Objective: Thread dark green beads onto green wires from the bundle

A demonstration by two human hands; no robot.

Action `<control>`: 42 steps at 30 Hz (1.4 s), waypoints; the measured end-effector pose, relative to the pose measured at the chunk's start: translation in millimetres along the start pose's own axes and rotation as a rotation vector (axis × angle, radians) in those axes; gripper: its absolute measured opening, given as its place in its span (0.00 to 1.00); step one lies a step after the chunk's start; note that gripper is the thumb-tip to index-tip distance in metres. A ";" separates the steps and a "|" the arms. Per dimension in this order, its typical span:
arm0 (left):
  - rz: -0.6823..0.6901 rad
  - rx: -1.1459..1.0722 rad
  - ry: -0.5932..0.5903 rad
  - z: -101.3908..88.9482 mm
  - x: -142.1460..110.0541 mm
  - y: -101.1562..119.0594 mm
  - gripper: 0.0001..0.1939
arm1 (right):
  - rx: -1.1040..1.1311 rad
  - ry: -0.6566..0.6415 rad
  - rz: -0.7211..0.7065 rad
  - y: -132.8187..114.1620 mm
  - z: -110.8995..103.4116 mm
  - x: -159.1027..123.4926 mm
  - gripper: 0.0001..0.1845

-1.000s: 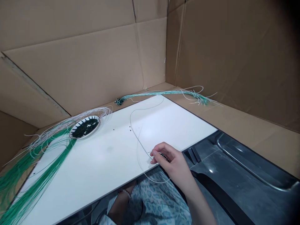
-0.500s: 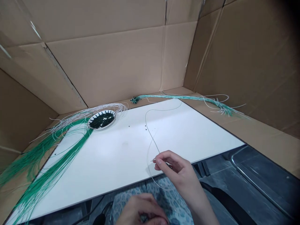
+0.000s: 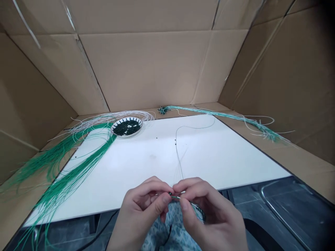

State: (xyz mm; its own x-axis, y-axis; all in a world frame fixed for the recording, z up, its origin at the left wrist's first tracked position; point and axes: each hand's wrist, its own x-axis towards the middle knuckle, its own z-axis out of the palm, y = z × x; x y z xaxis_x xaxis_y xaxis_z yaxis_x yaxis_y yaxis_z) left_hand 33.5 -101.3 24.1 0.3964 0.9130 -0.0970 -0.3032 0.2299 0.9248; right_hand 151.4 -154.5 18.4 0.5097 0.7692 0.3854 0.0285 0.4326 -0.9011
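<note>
My left hand [image 3: 143, 204] and my right hand [image 3: 209, 209] meet in front of the board's near edge, thumbs and forefingers pinched close together. A short green cord [image 3: 176, 197] spans the gap between their fingertips, with a pale bit at its right end. At the left fingertips sits a small dark bead [image 3: 170, 193], partly covered. A cord strung with dark beads [image 3: 200, 211] loops out below my right fingers. From the right fingertips a thin pale cord [image 3: 179, 160] runs back over the white board [image 3: 136, 170]. The fingers hide exactly how the cords meet.
A patterned plate [image 3: 140, 129] of dark beads stands at the board's back left, beside bundles of green cords [image 3: 86, 164] and white cords [image 3: 123, 114]. A beaded bundle of pale green cords [image 3: 209, 112] lies along the back. Cardboard walls [image 3: 146, 69] enclose the board.
My left hand has risen from the lap and joined my right hand at the fingertips. A green cord now shows between them. The view has shifted, so the board appears further right.
</note>
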 end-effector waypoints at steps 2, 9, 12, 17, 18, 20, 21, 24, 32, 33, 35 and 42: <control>-0.005 -0.018 0.003 0.0 -1.5 3.0 0.11 | -0.038 -0.011 -0.050 -0.4 2.2 -0.9 0.12; -0.023 -0.072 -0.014 2.1 -4.0 10.3 0.13 | -0.163 -0.068 -0.178 -4.4 -4.5 1.6 0.13; -0.025 -0.070 -0.013 1.5 -4.6 9.8 0.12 | -0.180 -0.106 -0.214 -4.8 -5.9 2.1 0.13; -0.018 -0.065 -0.026 0.6 -4.1 9.1 0.12 | -0.145 -0.030 -0.200 -4.6 -0.9 -0.3 0.12; -0.020 -0.063 -0.025 0.5 -3.9 9.0 0.12 | -0.145 -0.034 -0.204 -4.3 -0.5 -0.7 0.12; -0.021 -0.061 -0.019 0.1 -3.2 8.9 0.12 | -0.157 -0.050 -0.220 -3.3 -0.7 -1.2 0.12; -0.019 -0.061 -0.018 0.0 -2.9 8.8 0.13 | -0.167 -0.060 -0.227 -2.7 -1.2 -1.5 0.13; -0.017 -0.063 -0.022 -0.3 -2.4 8.7 0.13 | -0.195 -0.089 -0.254 -1.1 -2.9 -2.7 0.13; -0.027 -0.083 -0.029 0.3 -2.1 8.2 0.14 | -0.233 -0.095 -0.239 -3.3 -3.0 -1.9 0.13; -0.027 -0.089 -0.034 -0.8 -1.0 7.3 0.13 | -0.238 -0.091 -0.233 -4.0 -3.0 -1.0 0.13; -0.030 -0.088 -0.073 -4.4 2.1 4.4 0.13 | -0.238 -0.080 -0.225 -5.0 -3.2 0.7 0.13; -0.030 -0.067 -0.119 -9.8 6.6 -4.7 0.19 | -0.218 -0.126 -0.231 -3.2 -5.6 3.7 0.13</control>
State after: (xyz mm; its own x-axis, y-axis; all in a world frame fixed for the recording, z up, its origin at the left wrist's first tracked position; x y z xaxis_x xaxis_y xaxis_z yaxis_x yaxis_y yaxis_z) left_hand 29.0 -93.1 15.5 0.5051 0.8597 -0.0762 -0.3450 0.2820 0.8952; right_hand 158.0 -155.6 21.6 0.3590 0.7206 0.5932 0.3208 0.5015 -0.8035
